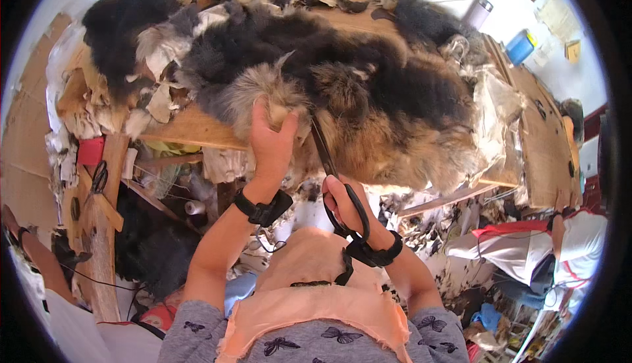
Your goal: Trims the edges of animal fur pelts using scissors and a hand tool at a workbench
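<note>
Left hand (271, 140) pinches tan fur pelt (368, 132) edge at table (191, 129) rim; right hand (347, 206) at 4 o'clock clamps black scissors (329, 165), blades into fur.

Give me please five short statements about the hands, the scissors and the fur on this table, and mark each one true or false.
1. The right hand holds black scissors. True.
2. The left hand grips a pale tuft of the fur pelt at the table edge. True.
3. The scissors lie flat on the wooden table, untouched. False: they are in the right hand, blades pointing up into the fur.
4. Both wrists are bare. False: each wears a black wrist strap.
5. A blue container stands at the far right of the table. True.
</note>
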The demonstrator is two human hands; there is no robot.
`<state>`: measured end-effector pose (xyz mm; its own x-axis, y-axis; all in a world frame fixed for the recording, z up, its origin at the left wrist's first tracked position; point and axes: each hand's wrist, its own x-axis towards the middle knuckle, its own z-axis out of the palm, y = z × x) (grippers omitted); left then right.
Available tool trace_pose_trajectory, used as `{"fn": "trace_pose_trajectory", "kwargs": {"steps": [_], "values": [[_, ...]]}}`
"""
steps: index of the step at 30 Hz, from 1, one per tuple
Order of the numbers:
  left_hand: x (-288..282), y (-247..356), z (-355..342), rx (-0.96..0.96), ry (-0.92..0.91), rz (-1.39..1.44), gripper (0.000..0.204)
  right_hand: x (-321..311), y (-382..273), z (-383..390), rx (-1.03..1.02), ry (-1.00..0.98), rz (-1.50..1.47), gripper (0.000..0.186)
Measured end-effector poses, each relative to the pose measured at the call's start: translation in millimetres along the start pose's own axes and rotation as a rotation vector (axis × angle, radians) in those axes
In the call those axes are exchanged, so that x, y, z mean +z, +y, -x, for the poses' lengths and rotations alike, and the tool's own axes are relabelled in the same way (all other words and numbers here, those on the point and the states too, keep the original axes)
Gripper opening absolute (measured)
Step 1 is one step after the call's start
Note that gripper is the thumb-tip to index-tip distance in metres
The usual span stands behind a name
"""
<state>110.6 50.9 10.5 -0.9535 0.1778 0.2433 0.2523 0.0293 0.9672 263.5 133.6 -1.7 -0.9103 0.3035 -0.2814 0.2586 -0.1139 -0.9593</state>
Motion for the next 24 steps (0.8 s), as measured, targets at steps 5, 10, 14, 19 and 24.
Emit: {"fn": "trace_pose_trajectory", "kwargs": {"steps": [5,10,14,19,24], "values": [[-9,9,0,-0.048,-0.038,0.129,0.058,-16,-14,-2,0.022,-0.042,0.130,0.044],[-26,4,-2,-0.213,-0.129,0.230,0.054,-47,-11,-9,0.036,-0.216,0.419,0.047],[-32,7,1,-0.164,-0.161,0.291,0.050,-52,-21,-12,-0.006,-0.341,0.562,0.048],[-30,6,8,-0.219,-0.173,0.338,0.049,-53,-33,-37,-0.103,-0.297,0.650,0.051],[-30,0,10,-0.294,-0.105,0.562,0.058,-54,-47,-51,-0.100,-0.380,0.505,0.046]]}}
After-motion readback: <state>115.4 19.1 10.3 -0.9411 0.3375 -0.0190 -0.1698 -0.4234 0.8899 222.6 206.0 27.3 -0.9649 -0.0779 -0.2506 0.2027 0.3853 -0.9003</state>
